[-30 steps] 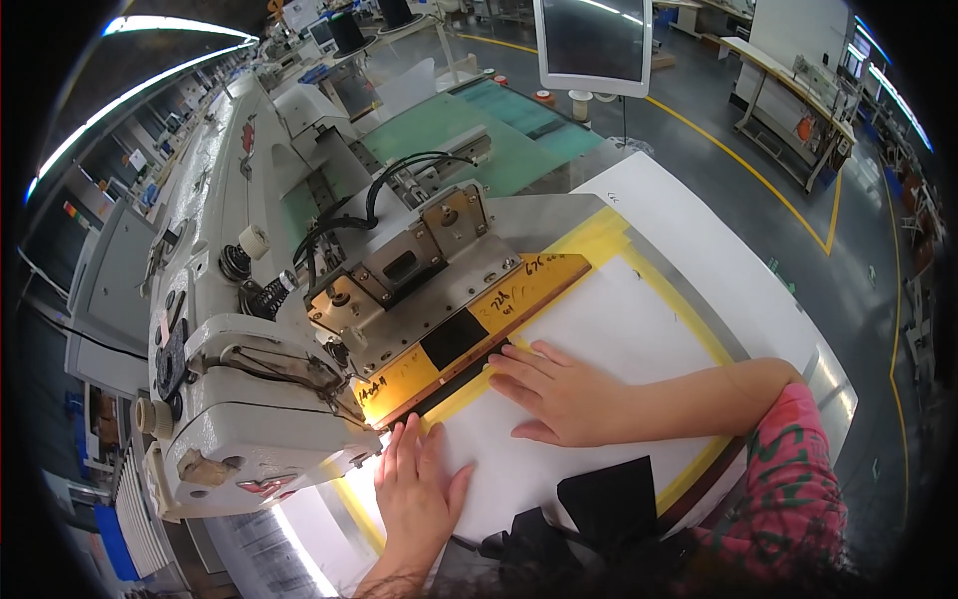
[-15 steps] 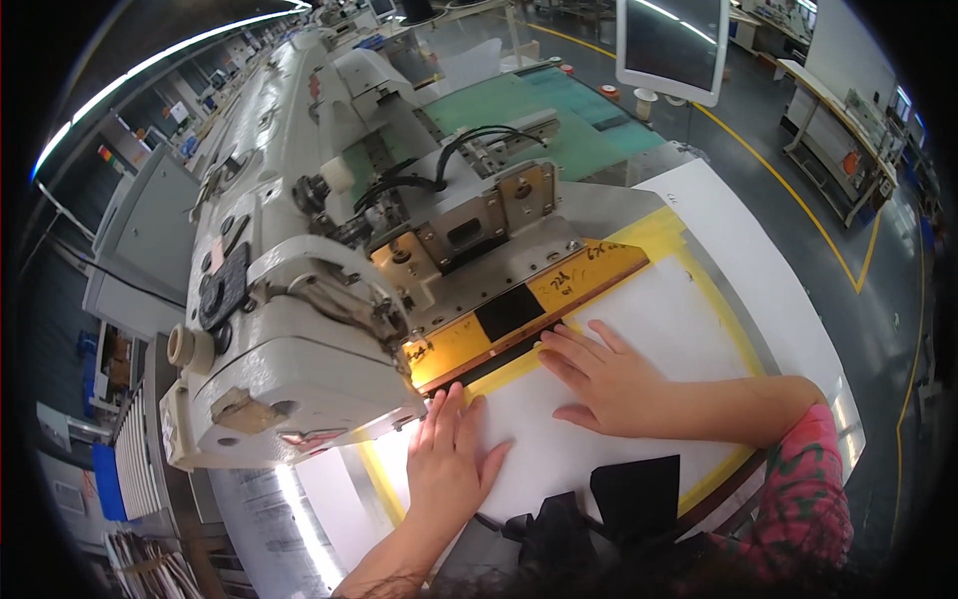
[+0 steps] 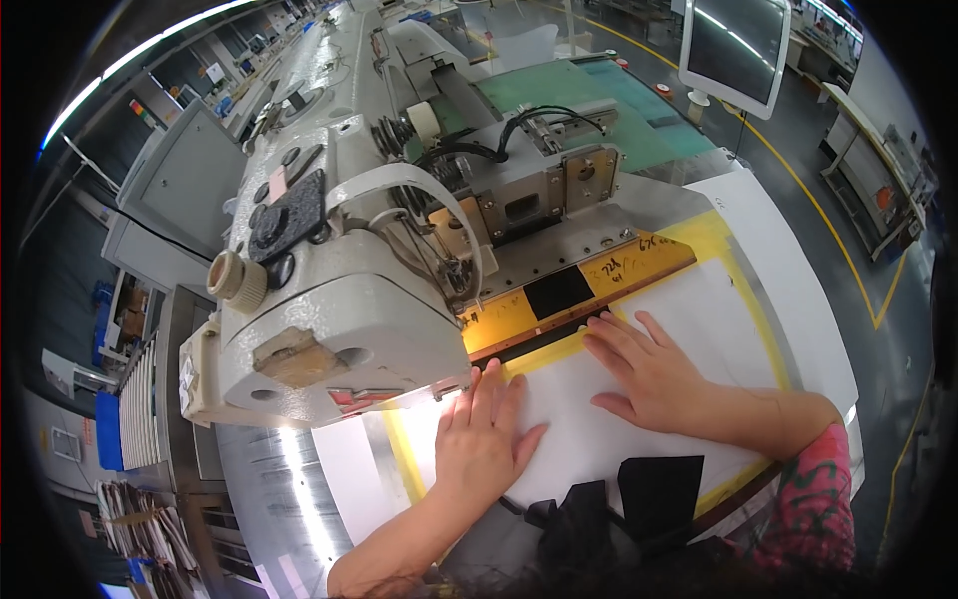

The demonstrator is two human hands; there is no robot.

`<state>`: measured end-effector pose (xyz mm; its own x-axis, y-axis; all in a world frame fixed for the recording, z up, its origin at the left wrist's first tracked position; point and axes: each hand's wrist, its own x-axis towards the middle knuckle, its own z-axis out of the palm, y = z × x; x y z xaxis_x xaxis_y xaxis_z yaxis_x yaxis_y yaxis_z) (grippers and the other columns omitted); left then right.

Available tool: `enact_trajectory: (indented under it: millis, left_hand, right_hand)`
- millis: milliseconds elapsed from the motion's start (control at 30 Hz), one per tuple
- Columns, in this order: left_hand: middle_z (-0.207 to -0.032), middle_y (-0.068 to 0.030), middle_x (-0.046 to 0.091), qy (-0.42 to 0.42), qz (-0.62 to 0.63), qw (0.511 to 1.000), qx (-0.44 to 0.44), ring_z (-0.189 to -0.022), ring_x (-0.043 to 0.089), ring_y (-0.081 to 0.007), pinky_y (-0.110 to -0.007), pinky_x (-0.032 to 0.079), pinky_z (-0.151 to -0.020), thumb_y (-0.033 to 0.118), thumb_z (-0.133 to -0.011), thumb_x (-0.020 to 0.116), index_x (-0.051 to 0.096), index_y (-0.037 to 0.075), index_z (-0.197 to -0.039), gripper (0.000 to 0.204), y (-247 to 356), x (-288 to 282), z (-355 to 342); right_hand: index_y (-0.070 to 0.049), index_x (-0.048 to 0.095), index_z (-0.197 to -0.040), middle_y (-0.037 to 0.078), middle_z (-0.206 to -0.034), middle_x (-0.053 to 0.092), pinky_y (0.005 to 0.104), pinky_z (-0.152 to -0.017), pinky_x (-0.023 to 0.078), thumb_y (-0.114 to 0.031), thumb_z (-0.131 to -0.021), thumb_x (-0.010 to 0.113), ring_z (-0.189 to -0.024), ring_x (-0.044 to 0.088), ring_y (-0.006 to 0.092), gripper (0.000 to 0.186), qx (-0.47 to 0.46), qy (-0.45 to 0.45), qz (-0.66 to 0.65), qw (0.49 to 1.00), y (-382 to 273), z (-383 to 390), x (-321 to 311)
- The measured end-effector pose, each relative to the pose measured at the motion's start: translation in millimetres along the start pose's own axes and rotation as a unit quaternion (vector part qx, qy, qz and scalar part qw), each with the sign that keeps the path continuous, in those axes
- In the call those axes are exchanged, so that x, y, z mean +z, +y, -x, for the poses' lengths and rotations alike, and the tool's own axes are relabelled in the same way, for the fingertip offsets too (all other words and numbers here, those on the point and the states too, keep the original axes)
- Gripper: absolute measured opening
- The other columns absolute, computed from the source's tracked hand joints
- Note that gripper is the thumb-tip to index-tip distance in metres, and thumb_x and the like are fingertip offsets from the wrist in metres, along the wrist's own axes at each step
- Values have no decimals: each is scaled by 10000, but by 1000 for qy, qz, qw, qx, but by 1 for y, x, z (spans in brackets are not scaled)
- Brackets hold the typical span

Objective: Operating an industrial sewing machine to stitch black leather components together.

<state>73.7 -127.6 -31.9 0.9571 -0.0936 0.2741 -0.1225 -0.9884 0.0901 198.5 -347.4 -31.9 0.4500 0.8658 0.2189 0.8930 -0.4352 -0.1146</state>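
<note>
My left hand (image 3: pixel 481 446) lies flat on a white sheet (image 3: pixel 569 429), fingers stretched toward the near end of a black fabric strip (image 3: pixel 542 342). My right hand (image 3: pixel 654 371) is spread on the same sheet, its fingertips at the strip's farther end. Most of the strip is hidden under a yellow clamp plate (image 3: pixel 504 317) with a dark wooden-looking edge and a black patch. Above my left fingertips rises the white head of an industrial sewing machine (image 3: pixel 369 314), its lamp lighting the sheet. Loose black fabric pieces (image 3: pixel 661 489) lie close to my body, between my forearms.
Yellow tape (image 3: pixel 766 339) borders the white sheet. Beyond the clamp is a green work surface (image 3: pixel 649 125), with a screen (image 3: pixel 733 50) at the far right. Bundled papers or cards (image 3: pixel 150 524) sit at the lower left. A metal table surface (image 3: pixel 264 479) shows beside the machine.
The whole scene has shifted right in the picture as the head view turned. Both hands keep nearly the same place against the clamp plate and the strip.
</note>
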Motion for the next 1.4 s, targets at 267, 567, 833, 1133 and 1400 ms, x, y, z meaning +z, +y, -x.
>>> enact_trajectory:
  millis: [267, 567, 833, 1133, 1400]
  left_hand:
    - [-1332, -196, 495, 9, -21, 1000, 11, -1199, 515, -349, -432, 420, -951, 355, -803, 681, 553, 60, -1247, 548, -1, -6, -8]
    - [-1020, -56, 638, -70, 314, 934, 153, -896, 613, -266, -373, 497, -777, 200, -777, 718, 660, 87, -1002, 259, 5, -9, -6]
    - [-938, -67, 646, -168, 430, 862, 208, -842, 620, -283, -360, 509, -742, 235, -811, 699, 669, 84, -980, 229, 17, -14, -6]
    - [-1326, -183, 497, -155, 639, 749, 81, -1194, 516, -294, -397, 450, -958, 369, -993, 424, 409, -16, -1364, 536, 6, -7, -1]
    - [-1137, -87, 599, -130, 809, 568, -77, -956, 582, -127, -256, 451, -817, 567, -970, 371, 475, -17, -1297, 677, -28, 14, 3]
  right_hand:
    - [35, 558, -1184, 185, -1267, 523, 468, -1009, 379, -322, -819, 677, -1216, 490, 329, 524, -27, 54, 3, 998, 4, -5, -1]
    - [-51, 617, -948, 127, -906, 627, 405, -724, 497, -361, -843, 660, -870, 618, 316, 331, 18, -227, -265, 937, -13, 45, -65]
    - [-6, 593, -934, 129, -899, 635, 377, -694, 480, -332, -845, 674, -815, 622, 299, 348, 101, -226, -320, 914, 10, 55, -109]
    - [-30, 557, -1062, 44, -1087, 578, 277, -769, 478, -202, -879, 688, -922, 549, 104, 283, 125, -66, -542, 828, 1, 32, -120]
    - [-52, 528, -965, 33, -1110, 532, 254, -842, 423, -146, -860, 666, -1006, 492, 92, 196, 83, -62, -734, 671, 7, 16, -67]
